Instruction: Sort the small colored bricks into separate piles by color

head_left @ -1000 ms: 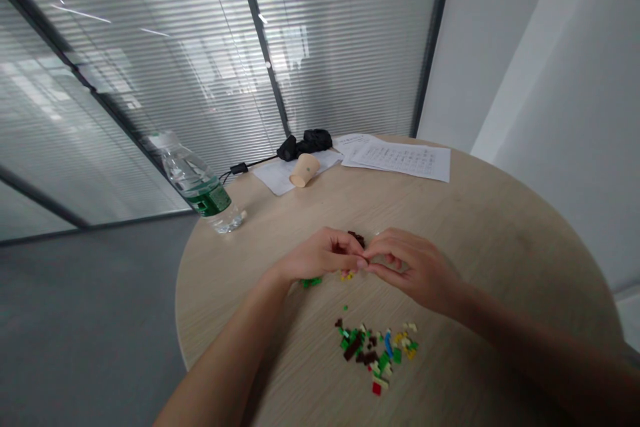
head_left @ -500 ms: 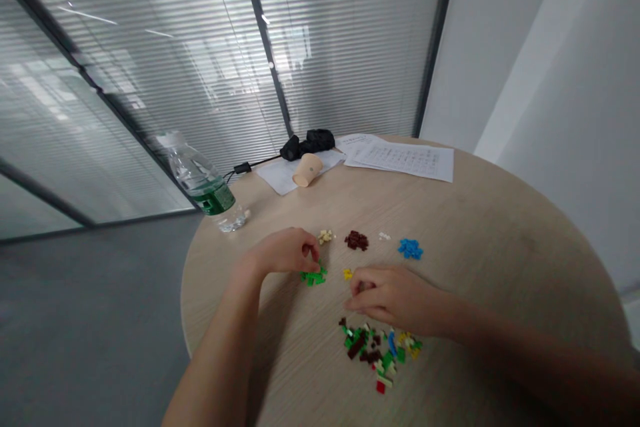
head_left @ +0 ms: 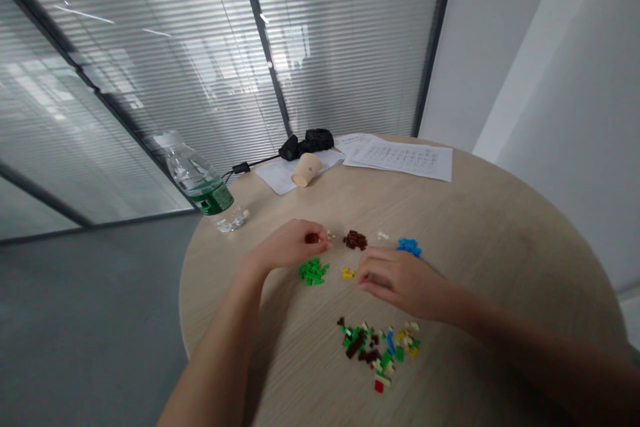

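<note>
My left hand (head_left: 294, 242) is closed, fingertips pinched together beside the small pile of cream toy bricks (head_left: 329, 235) and partly covering it. Anything in those fingertips is hidden. Just below that hand lies a heap of green bricks (head_left: 313, 271). My right hand (head_left: 400, 278) hovers with curled fingers to the right of a few yellow bricks (head_left: 348, 273); whatever it may hold cannot be made out. Behind it are the blue bricks (head_left: 409, 247). Nearer to me spreads a mixed pile of bricks (head_left: 373, 350) in green, brown, cream, yellow, blue and red.
Dark brown bricks (head_left: 355, 239) and a few white pieces (head_left: 383, 235) lie farther back. A water bottle (head_left: 205, 187) stands at the table's left edge. Toward the far edge are a tipped paper cup (head_left: 307, 169), a black bundle (head_left: 318, 140) and printed sheets (head_left: 400, 159).
My left hand has moved from the green heap up to the cream pile. My right hand has shifted slightly away from me and right, nearer the blue bricks.
</note>
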Tool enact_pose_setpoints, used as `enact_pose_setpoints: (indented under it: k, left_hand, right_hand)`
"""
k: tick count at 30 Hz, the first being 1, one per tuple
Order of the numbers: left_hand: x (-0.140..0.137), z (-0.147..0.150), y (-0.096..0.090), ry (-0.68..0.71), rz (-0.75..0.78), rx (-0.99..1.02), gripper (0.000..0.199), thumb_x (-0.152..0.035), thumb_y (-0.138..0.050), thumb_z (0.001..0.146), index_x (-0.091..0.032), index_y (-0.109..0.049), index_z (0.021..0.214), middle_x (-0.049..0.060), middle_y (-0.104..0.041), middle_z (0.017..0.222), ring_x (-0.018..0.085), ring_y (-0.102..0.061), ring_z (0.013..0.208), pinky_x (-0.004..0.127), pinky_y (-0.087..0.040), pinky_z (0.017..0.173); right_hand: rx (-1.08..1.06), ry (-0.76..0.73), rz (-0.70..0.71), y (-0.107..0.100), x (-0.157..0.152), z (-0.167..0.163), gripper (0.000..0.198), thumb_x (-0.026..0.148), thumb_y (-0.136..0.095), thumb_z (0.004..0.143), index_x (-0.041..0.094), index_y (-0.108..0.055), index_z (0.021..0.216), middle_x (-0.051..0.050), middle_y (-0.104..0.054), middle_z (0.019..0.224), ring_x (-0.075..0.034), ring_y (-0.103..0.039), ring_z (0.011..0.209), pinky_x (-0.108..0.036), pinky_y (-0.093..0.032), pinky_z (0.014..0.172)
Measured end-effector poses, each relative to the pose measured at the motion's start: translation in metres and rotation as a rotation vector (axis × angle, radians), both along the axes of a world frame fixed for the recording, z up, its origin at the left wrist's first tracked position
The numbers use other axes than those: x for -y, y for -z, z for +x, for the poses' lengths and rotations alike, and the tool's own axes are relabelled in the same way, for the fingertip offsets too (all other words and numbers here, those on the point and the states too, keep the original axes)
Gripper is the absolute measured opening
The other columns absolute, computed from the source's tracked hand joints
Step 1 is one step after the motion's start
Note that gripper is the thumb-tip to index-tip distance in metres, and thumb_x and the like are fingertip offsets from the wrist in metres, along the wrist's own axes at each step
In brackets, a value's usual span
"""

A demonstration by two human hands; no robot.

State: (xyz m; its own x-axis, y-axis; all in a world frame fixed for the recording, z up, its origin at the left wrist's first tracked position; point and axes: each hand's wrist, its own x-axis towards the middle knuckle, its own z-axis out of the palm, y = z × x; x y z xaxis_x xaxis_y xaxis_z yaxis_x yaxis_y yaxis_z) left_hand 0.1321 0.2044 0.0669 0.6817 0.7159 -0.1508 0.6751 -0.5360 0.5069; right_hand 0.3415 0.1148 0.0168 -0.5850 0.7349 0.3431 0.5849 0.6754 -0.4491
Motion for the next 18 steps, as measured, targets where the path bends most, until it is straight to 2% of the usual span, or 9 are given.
enact_pose_setpoints:
  k: [3, 6, 11, 14, 18]
  left_hand:
    - [0.009, 0.018, 0.006, 0.100, -0.169, 0.220, 0.027, -0.038, -0.048, 0.081, -0.014, -0.060, 0.076, -0.002, -0.052, 0.063, 0.009, -0.042, 0.058, 0.020, -0.033, 0.053]
    - [0.017, 0.033, 0.012, 0.170, -0.343, 0.359, 0.025, -0.037, -0.051, 0.080, -0.013, -0.060, 0.078, -0.002, -0.052, 0.064, 0.008, -0.044, 0.059, 0.020, -0.035, 0.055]
    - [0.020, 0.039, 0.015, 0.144, -0.424, 0.444, 0.021, -0.032, -0.056, 0.075, -0.012, -0.060, 0.074, -0.003, -0.052, 0.060, 0.008, -0.045, 0.056, 0.020, -0.036, 0.054]
    - [0.018, 0.031, 0.010, 0.140, -0.353, 0.353, 0.022, -0.033, -0.055, 0.075, -0.012, -0.061, 0.073, -0.002, -0.052, 0.060, 0.008, -0.044, 0.055, 0.019, -0.035, 0.053]
    - [0.010, 0.009, 0.000, 0.096, -0.045, -0.040, 0.017, -0.028, -0.053, 0.072, -0.015, -0.065, 0.071, -0.002, -0.055, 0.060, 0.009, -0.045, 0.054, 0.021, -0.031, 0.052]
  right_hand:
    - [-0.134, 0.111, 0.075, -0.006, -0.003, 0.008, 0.009, 0.021, -0.051, 0.087, 0.016, -0.059, 0.084, -0.003, -0.060, 0.086, -0.012, -0.055, 0.079, -0.024, -0.042, 0.069]
    - [-0.190, 0.163, 0.145, -0.009, -0.004, 0.011, 0.008, 0.022, -0.053, 0.086, 0.017, -0.059, 0.083, -0.003, -0.059, 0.082, -0.012, -0.054, 0.074, -0.022, -0.041, 0.063]
    - [-0.240, 0.176, 0.211, -0.010, -0.003, 0.011, 0.012, 0.024, -0.054, 0.086, 0.017, -0.062, 0.080, -0.002, -0.061, 0.079, -0.011, -0.055, 0.070, -0.021, -0.042, 0.061]
    - [-0.244, 0.174, 0.212, -0.010, -0.003, 0.011, 0.016, 0.024, -0.051, 0.088, 0.017, -0.064, 0.082, -0.003, -0.063, 0.081, -0.011, -0.057, 0.072, -0.021, -0.043, 0.064]
    - [-0.165, 0.117, 0.174, -0.008, -0.004, 0.013, 0.018, 0.023, -0.049, 0.089, 0.018, -0.066, 0.083, -0.004, -0.064, 0.085, -0.012, -0.058, 0.076, -0.023, -0.044, 0.068]
